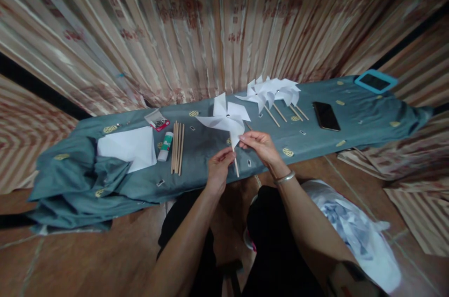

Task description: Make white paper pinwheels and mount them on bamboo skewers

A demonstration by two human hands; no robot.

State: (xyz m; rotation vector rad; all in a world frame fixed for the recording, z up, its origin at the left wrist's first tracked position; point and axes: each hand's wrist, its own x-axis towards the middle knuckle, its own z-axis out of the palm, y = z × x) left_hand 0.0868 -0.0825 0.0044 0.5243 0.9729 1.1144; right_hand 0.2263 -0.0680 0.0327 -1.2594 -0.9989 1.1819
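Note:
A white paper pinwheel (pixel 228 119) with a metal pin at its centre is held up over the cloth in front of me. My left hand (pixel 219 168) is closed, its thumb and fingers pinching the pinwheel's wooden stick (pixel 236 166) below the blades. My right hand (pixel 259 143) is closed too, with its fingertips at the lower paper blade beside the stick. Several finished-looking white pinwheels (pixel 271 90) lie overlapping to the right, their sticks pointing toward me. On the left lie several loose wooden sticks (pixel 177 148) and a glue stick (pixel 165 146).
A stack of white paper (pixel 128 147) and a small box of metal pins (pixel 157 120) lie at the left of the teal cloth (pixel 203 166). A phone (pixel 326 116) and a blue-framed device (pixel 376 81) are at the right. A bag of paper scraps (pixel 351 227) sits on the floor.

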